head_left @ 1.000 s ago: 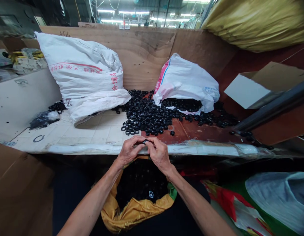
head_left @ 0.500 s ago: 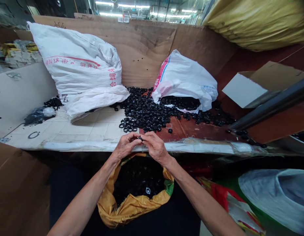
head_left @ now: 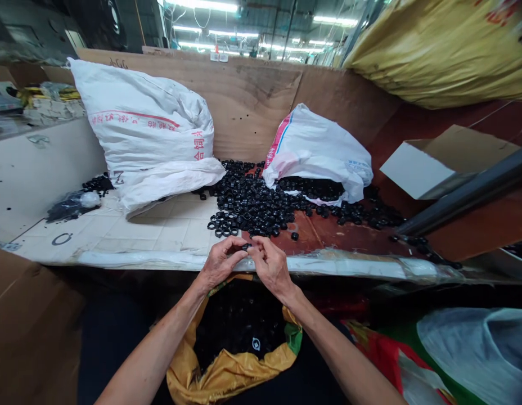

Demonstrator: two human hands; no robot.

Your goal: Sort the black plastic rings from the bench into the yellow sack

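Observation:
Between the fingertips of both hands is a small black part (head_left: 246, 246), just over the table's front edge. My left hand (head_left: 222, 260) pinches it from the left, and my right hand (head_left: 271, 266) grips it from the right. Beyond them, many black rings and caps (head_left: 261, 205) lie heaped on the table (head_left: 160, 225). Below my hands an open yellow sack (head_left: 231, 374) holds a mass of dark pieces, with one whitish round mark among them.
Two white sacks (head_left: 151, 124) (head_left: 320, 152) lean at the back left and back right, the right one spilling black pieces. An open carton (head_left: 421, 169) and a dark metal bar (head_left: 463, 194) are on the right. A yellow bundle (head_left: 438, 50) hangs over the upper right.
The view has tilted up a little, so the scene sits lower. Both hands still hold the small black part, and the right fingers have shifted slightly around it.

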